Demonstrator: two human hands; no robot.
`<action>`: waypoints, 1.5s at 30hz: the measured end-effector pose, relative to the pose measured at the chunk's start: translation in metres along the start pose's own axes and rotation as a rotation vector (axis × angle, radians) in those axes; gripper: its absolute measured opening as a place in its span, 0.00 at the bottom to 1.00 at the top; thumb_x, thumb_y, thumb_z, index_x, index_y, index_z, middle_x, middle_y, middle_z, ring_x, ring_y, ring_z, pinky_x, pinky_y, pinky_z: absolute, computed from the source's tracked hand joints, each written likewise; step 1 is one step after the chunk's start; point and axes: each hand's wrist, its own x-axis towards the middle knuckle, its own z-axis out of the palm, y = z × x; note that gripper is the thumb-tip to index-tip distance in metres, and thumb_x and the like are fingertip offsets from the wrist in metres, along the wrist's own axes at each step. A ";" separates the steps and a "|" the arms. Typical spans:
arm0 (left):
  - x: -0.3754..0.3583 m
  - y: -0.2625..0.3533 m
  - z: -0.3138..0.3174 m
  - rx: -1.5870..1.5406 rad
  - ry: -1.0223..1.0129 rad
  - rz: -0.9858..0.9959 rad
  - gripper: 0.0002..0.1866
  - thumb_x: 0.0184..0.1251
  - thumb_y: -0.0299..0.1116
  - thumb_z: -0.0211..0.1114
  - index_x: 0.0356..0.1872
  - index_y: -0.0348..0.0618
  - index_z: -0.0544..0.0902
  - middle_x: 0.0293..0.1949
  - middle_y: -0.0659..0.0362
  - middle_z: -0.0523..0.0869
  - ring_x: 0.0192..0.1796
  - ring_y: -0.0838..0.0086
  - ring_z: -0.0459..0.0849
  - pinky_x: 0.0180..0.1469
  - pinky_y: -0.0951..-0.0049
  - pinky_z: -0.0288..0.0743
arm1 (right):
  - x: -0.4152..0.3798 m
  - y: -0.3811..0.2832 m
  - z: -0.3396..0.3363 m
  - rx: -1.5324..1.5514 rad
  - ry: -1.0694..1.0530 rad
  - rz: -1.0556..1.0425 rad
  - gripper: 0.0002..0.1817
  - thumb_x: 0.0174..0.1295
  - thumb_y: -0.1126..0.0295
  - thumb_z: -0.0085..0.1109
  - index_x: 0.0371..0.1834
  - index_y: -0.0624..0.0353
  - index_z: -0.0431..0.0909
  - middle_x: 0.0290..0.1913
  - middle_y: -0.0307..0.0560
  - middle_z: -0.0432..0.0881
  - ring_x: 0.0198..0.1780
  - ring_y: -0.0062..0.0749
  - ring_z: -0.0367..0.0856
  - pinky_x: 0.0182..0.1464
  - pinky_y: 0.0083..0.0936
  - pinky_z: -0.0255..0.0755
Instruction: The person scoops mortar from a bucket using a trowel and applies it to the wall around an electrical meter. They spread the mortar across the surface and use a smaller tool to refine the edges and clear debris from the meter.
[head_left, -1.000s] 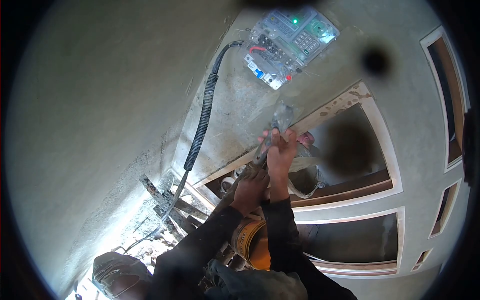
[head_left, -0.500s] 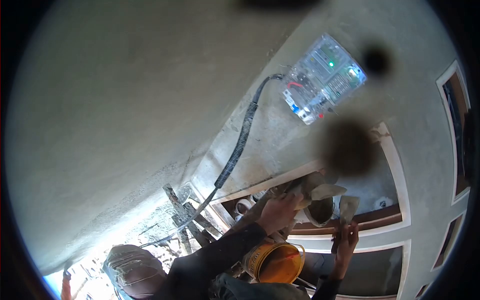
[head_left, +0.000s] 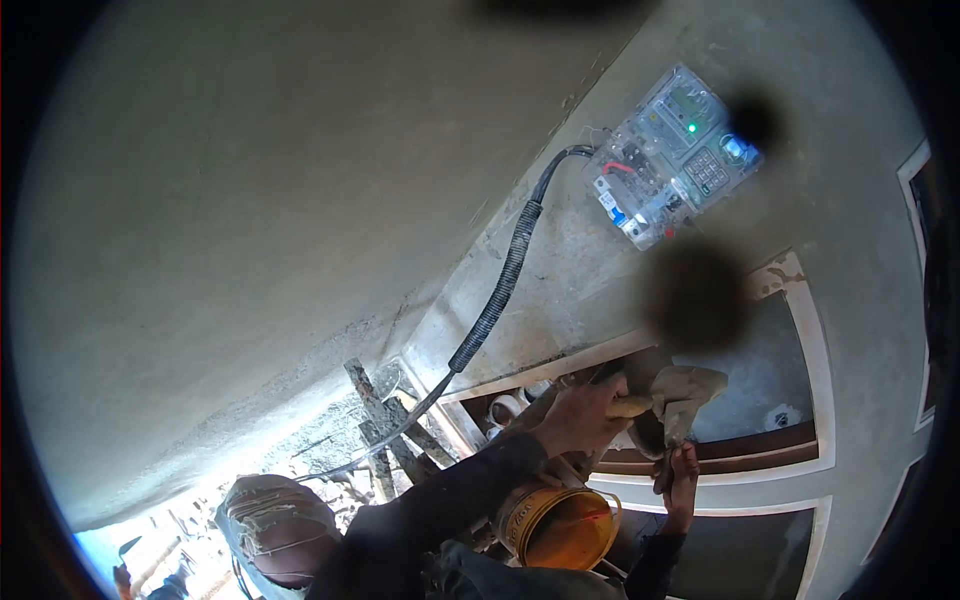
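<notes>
My left hand (head_left: 583, 418) is closed around the pale handle of a trowel (head_left: 690, 384), whose blade carries grey residue. Beside it on the right, my right hand (head_left: 682, 478) grips a small flat-bladed tool (head_left: 677, 422) by its handle. The two blades overlap, and whether they touch is unclear. Below my hands, a yellow bucket (head_left: 568, 530) is tilted, its inside orange.
A clear-cased electric meter (head_left: 680, 155) hangs on the wall, with a black corrugated conduit (head_left: 500, 285) running down from it. White-framed openings (head_left: 815, 350) lie at right. A cloth-covered head (head_left: 280, 530) is at lower left; another person's hand (head_left: 122, 578) holds a trowel.
The flat tool in my right hand has come up against the trowel blade, which now shows broader. The view has shifted, moving the meter slightly right. A distant trowel has appeared at lower left.
</notes>
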 end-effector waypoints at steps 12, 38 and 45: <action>0.011 0.009 0.004 0.148 0.138 0.005 0.22 0.60 0.42 0.75 0.51 0.50 0.75 0.38 0.50 0.87 0.43 0.48 0.88 0.43 0.50 0.81 | -0.056 -0.006 0.010 -0.189 0.369 0.083 0.12 0.75 0.66 0.60 0.56 0.58 0.76 0.35 0.39 0.85 0.25 0.13 0.73 0.25 0.15 0.65; -0.008 -0.037 0.028 0.457 0.235 0.398 0.15 0.58 0.29 0.71 0.48 0.55 0.85 0.50 0.63 0.86 0.48 0.62 0.86 0.49 0.62 0.81 | -0.023 -0.045 0.043 -0.825 0.377 -0.414 0.14 0.66 0.79 0.64 0.54 0.59 0.82 0.43 0.46 0.85 0.46 0.26 0.82 0.52 0.24 0.75; -0.028 -0.060 0.020 0.625 0.209 0.470 0.22 0.52 0.34 0.69 0.52 0.61 0.87 0.55 0.66 0.82 0.56 0.67 0.82 0.56 0.65 0.78 | -0.034 -0.029 0.015 -0.778 0.382 -0.389 0.13 0.73 0.80 0.59 0.59 0.63 0.79 0.50 0.42 0.84 0.52 0.24 0.80 0.57 0.21 0.73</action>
